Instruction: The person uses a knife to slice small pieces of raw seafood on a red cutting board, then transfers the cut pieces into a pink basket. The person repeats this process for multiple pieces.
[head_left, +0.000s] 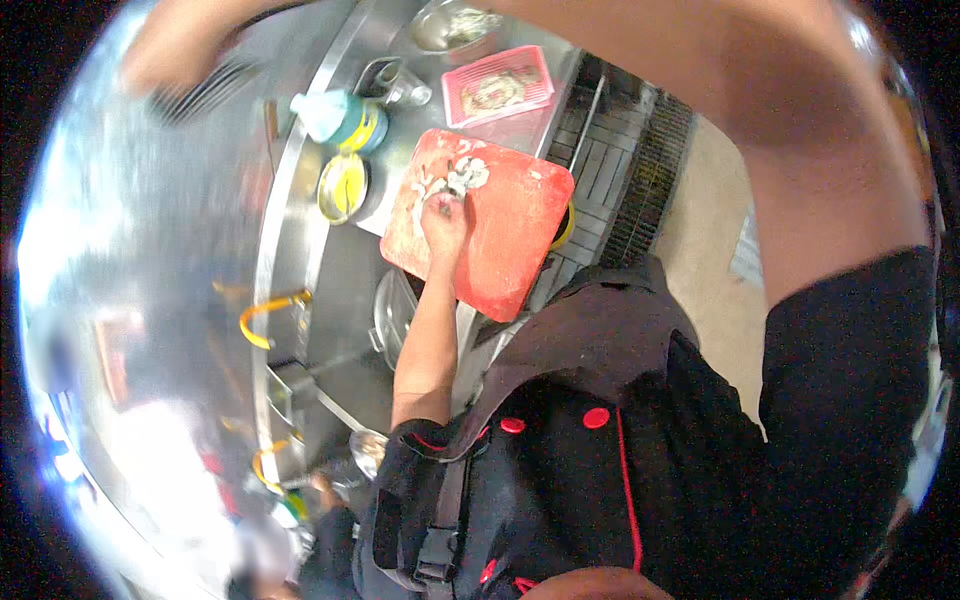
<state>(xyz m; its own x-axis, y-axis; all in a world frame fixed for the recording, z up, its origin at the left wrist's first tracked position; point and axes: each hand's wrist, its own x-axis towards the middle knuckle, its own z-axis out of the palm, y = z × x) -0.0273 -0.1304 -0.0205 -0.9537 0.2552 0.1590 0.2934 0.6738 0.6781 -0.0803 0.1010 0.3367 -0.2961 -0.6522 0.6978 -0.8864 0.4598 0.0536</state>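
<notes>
My left hand (445, 213) rests on a red cutting board (510, 232), at the edge of a small heap of pale, wet pieces of food (466, 175), perhaps seafood. Its fingers are mostly hidden, so I cannot tell whether it grips a piece. Whitish smears mark the board around it. My right arm is raised close to the camera and its forearm runs out past the top edge. A blurred skin-coloured shape at the upper left, probably part of my right hand (176, 49), shows no clear fingers.
Beyond the board, a pink plastic basket (499, 86) holds pale food. Left of it stand a teal bottle (349, 124) and a steel bowl of yellow contents (343, 189). A sink with an orange tap (274, 311) lies left. A floor grate (649, 176) runs right. Another person (330, 536) is at lower left.
</notes>
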